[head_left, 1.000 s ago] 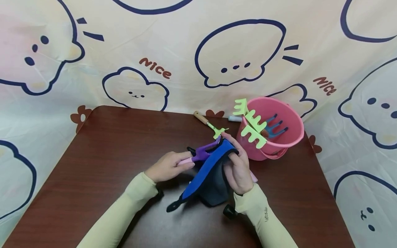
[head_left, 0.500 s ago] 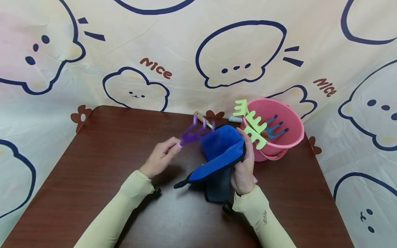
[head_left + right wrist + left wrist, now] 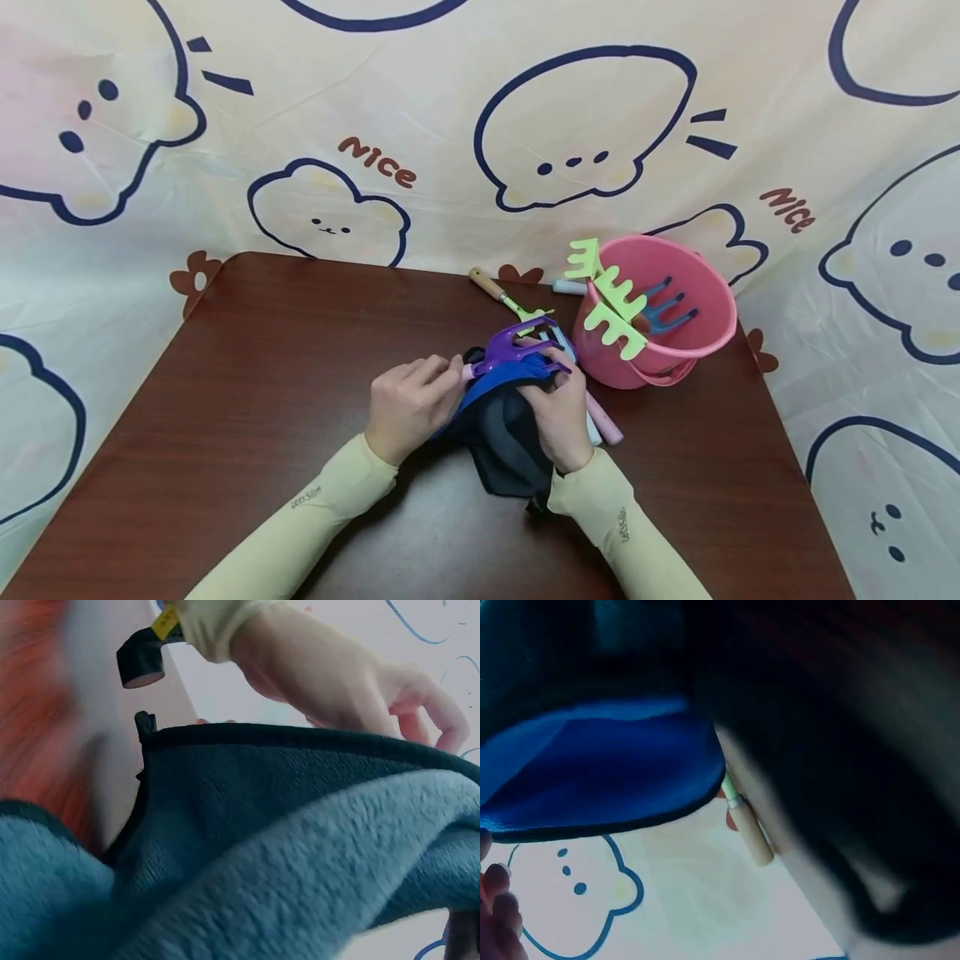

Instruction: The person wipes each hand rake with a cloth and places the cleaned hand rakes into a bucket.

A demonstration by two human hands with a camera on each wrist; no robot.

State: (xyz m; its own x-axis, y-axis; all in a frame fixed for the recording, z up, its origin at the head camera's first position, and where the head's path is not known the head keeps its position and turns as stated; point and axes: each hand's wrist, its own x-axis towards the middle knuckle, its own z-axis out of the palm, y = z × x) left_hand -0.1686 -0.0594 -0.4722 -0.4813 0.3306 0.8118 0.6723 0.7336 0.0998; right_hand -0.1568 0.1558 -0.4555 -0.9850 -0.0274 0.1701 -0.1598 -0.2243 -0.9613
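Observation:
My left hand (image 3: 412,404) grips the pink handle of a purple toy garden fork (image 3: 497,354). The fork's tines point right, over the blue lining (image 3: 487,385) of a soft black pouch (image 3: 508,442). My right hand (image 3: 558,408) pinches the pouch's edge, its fingertips close to the tines. Most of the fork's handle is hidden by the left hand. In the left wrist view, the blue lining (image 3: 615,772) hangs open beside a blurred dark strap. Cloth (image 3: 285,862) fills much of the right wrist view.
A pink bucket (image 3: 712,337) stands at right, holding a blue fork (image 3: 663,312) and light-green rakes (image 3: 618,292). A green tool with a wooden handle (image 3: 487,285) lies at the back of the brown table (image 3: 247,400). Pink (image 3: 603,421) and pale-blue handles lie by the right hand.
The left hand swung the purple fork out left of the pouch, then brought it back right over the opening. The pouch has sagged and folded, uncovering pale-blue and pink handles near the bucket.

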